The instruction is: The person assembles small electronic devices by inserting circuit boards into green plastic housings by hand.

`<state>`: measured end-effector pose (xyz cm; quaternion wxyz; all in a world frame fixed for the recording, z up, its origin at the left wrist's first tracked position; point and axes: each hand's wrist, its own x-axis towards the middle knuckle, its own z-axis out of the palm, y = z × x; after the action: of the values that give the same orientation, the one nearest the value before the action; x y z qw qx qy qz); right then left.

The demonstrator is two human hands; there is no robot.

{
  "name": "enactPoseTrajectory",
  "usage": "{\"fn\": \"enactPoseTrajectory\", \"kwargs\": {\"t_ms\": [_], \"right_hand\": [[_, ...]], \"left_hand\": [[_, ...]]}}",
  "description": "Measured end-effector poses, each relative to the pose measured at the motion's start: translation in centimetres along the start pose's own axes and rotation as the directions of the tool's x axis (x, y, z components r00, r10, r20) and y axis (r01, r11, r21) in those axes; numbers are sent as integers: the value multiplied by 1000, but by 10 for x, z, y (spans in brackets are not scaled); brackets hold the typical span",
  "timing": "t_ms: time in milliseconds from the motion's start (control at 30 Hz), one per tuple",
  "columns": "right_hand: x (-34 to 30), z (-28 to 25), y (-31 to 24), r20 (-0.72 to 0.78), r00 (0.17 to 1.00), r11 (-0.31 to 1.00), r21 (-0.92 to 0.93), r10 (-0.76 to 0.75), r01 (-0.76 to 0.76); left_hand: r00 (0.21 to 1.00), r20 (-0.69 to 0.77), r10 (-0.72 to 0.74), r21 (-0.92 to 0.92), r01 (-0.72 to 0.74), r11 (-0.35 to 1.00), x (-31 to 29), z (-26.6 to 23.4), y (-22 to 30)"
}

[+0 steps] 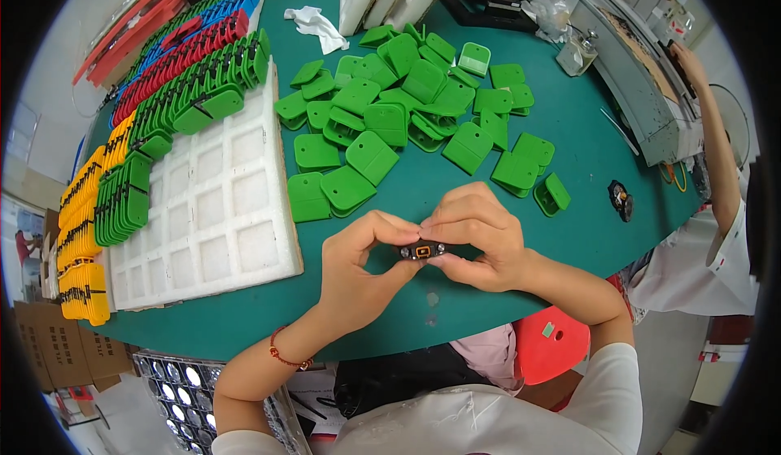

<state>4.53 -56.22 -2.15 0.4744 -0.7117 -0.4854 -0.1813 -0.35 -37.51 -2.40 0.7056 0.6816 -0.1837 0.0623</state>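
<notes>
Left hand [351, 269] and right hand [482, 239] pinch a small oblong black orange-centred part [422, 252], likely light, rigid, best gripped by its edges.

Orange-marked black part [422, 252], green tabletop [582, 239]

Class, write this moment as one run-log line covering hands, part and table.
Left hand: pinching small black part | Right hand: pinching same part | Green table: loose green pieces beyond hands, white tray at left
</notes>
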Motion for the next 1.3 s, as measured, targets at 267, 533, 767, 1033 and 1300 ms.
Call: {"fn": "enactPoseTrajectory", "kwargs": {"t_ms": [267, 533, 767, 1033, 1300], "right_hand": [[2, -7, -1, 54, 995, 996, -9, -85, 85], [20, -27, 5, 261, 964, 981, -169, -46, 93], [15, -45, -5, 358, 681, 671, -692, 639, -267], [26, -48, -5, 199, 731, 754, -89, 653, -650], [23, -52, 0, 419, 642, 484, 428, 642, -763]], "left_hand": [[999, -18, 44, 127, -41, 991, -1, 1, 2], [995, -89, 32, 96, -23, 995, 0, 2, -4], [986, -157, -65, 16, 68, 998, 5, 1, 5], [953, -152, -261, -350, 195, 916, 5, -5, -2], [931, -131, -341, -374, 272, 887, 3, -4, -2]]}}
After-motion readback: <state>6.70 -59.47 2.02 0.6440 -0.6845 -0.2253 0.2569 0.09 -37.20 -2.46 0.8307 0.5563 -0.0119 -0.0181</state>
